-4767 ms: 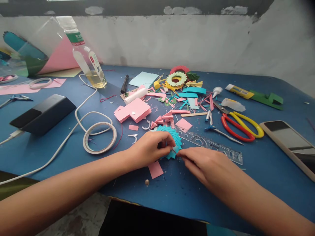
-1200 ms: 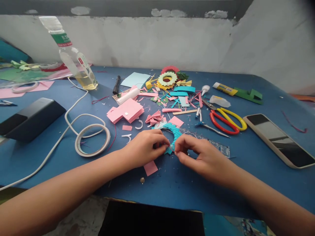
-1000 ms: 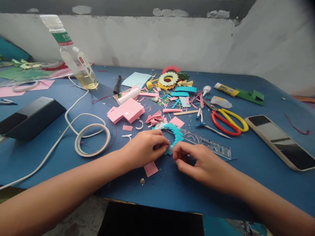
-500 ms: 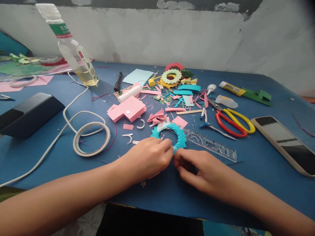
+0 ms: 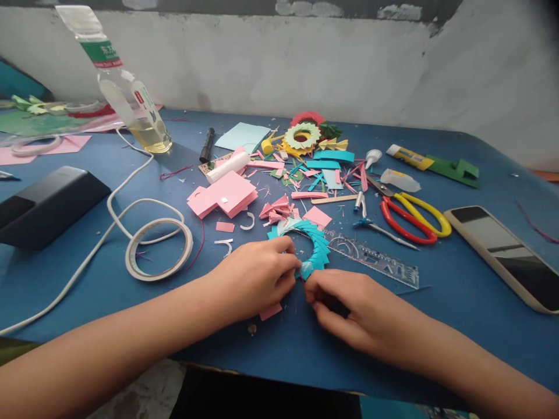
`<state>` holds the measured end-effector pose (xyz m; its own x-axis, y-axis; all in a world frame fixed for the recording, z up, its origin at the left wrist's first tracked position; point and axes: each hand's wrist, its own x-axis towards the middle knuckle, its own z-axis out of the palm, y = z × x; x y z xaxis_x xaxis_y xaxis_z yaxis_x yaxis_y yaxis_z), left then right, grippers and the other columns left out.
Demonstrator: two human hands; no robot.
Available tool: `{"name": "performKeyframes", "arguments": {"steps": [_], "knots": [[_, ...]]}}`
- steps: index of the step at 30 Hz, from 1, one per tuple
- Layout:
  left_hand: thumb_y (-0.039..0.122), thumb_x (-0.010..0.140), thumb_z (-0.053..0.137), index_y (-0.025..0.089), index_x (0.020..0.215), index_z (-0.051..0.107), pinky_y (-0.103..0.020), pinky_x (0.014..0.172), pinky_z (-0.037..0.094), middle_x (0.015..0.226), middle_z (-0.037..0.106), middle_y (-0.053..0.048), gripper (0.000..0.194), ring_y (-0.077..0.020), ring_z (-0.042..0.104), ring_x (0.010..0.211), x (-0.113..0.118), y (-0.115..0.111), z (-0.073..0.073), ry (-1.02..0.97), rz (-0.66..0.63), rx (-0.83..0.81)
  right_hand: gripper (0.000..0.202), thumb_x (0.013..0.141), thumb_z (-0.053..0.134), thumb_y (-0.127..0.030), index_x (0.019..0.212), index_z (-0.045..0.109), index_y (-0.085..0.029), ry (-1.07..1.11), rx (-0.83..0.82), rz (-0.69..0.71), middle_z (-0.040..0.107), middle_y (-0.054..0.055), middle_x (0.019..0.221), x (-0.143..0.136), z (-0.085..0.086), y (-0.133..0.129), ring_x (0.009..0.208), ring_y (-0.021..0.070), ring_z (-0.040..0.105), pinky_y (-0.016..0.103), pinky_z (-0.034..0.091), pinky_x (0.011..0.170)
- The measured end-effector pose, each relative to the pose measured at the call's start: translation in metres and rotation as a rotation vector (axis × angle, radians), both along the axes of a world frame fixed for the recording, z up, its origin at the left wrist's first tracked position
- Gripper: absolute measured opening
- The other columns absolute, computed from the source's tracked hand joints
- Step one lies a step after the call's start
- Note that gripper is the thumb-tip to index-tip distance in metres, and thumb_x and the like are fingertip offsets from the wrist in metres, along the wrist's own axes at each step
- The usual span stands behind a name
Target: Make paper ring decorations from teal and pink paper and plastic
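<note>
A ring of folded blue paper (image 5: 320,247) lies on the blue table, partly covered by my hands. My left hand (image 5: 257,279) is closed at the ring's lower left edge, fingers bent over it. Just below the ring, my right hand (image 5: 349,302) has thumb and forefinger pinched together; whatever is between the tips is too small to make out. A clear ruler (image 5: 375,259) sits right of the ring. Folded pink pieces (image 5: 277,210) touch or nearly touch its upper side. Under my left hand a pink scrap (image 5: 271,312) shows.
Scissors (image 5: 408,220), a craft knife (image 5: 388,231) and a phone (image 5: 502,256) lie to the right. A tape roll (image 5: 131,259), a white cable (image 5: 82,282) and a dark stand (image 5: 52,203) are left. Behind stand a bottle (image 5: 148,137) and paper scraps.
My left hand has shifted slightly left and down, showing more of the ring's lower edge and the pink scrap below. My right hand has barely moved.
</note>
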<state>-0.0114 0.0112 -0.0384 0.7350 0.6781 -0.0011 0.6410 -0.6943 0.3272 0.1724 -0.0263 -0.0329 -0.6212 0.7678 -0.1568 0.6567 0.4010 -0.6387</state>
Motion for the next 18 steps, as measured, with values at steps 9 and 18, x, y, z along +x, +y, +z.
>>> {"name": "performKeyframes", "arguments": {"steps": [9, 18], "knots": [[0.020, 0.083, 0.046, 0.017, 0.090, 0.067, -0.027, 0.058, 0.046, 0.093, 0.061, -0.004, 0.022, -0.0164, 0.061, 0.070, -0.0006, 0.0017, -0.0024, -0.058, -0.009, -0.009, 0.013, 0.077, 0.043, -0.007, 0.077, 0.047, -0.019, -0.023, 0.019, 0.039, 0.053, -0.001, 0.071, -0.0011, -0.0012, -0.0009, 0.061, 0.0115, 0.046, 0.023, 0.037, 0.056], [0.025, 0.088, 0.045, 0.016, 0.085, 0.062, -0.025, 0.063, 0.046, 0.093, 0.057, -0.004, 0.020, -0.0134, 0.059, 0.070, 0.0014, 0.0052, -0.0056, -0.127, 0.002, -0.119, 0.012, 0.079, 0.042, -0.009, 0.082, 0.048, -0.019, -0.008, 0.076, 0.084, 0.056, 0.000, 0.073, 0.0004, -0.0019, -0.0013, 0.064, 0.0124, 0.051, 0.024, 0.041, 0.059]]}}
